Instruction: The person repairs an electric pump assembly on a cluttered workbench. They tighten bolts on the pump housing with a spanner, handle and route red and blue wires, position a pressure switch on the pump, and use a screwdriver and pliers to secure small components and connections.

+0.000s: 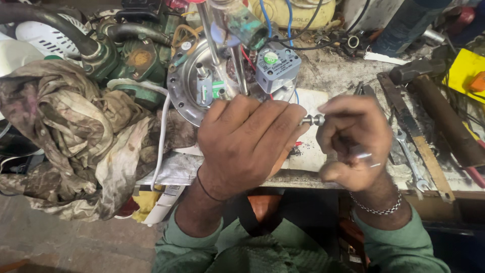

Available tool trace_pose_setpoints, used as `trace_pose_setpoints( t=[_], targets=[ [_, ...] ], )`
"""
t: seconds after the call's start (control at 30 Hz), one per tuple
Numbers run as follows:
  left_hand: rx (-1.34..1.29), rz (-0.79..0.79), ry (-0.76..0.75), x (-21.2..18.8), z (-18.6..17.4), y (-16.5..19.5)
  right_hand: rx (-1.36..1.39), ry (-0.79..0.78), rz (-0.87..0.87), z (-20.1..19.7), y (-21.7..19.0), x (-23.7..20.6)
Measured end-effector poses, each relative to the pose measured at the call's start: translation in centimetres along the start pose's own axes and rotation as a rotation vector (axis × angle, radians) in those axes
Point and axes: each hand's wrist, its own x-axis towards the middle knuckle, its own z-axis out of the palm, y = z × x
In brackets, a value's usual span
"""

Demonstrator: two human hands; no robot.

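Cluttered workbench (333, 76), grimy and scarred, fills the view, seen from above. At far left lies a crumpled, stained cloth (76, 131). Beyond it sit green pipe fittings (126, 55) with a black hose. A white cable (162, 136) runs down past a round metal flange plate (187, 91) carrying rods and a small grey block (277, 65).

Left hand (247, 146): fingers curled and clenched over something at centre; what lies under the palm is hidden. A small metal fitting (314, 120), shiny with a rounded head, shows in the gap between both hands, just above the near edge of the bench.

Right hand (353, 141): fingers closed, thumb and forefinger pinching the right end of the fitting. A chain bracelet circles the wrist.

Handling judgement: the fitting appears light, rigid and smooth, so likely slippery; grip it by fingertips at the narrow neck behind the head.

To the right lie a spanner (411, 162), a hacksaw blade (411, 129) and a rusty bar (444, 121).
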Motion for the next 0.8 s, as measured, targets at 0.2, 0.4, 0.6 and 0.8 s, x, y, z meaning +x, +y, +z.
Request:
trace_pose_setpoints(
  t=[0.2,0.4,0.6,0.8],
  targets=[
    [0.011,0.002,-0.002,0.3,-0.2,0.0,-0.047,-0.046,0.055,-0.4,0.2,-0.8],
    [0.003,-0.004,0.002,0.4,-0.3,0.1,-0.165,-0.088,0.077,-0.9,0.6,-0.6],
    [0.001,-0.002,-0.002,0.4,-0.3,0.1,-0.2,-0.16,0.055,-0.5,0.0,-0.5],
    [-0.049,-0.008,-0.023,0.7,-0.5,0.0,-0.173,-0.207,0.088,0.2,-0.8,0.1]
  ],
)
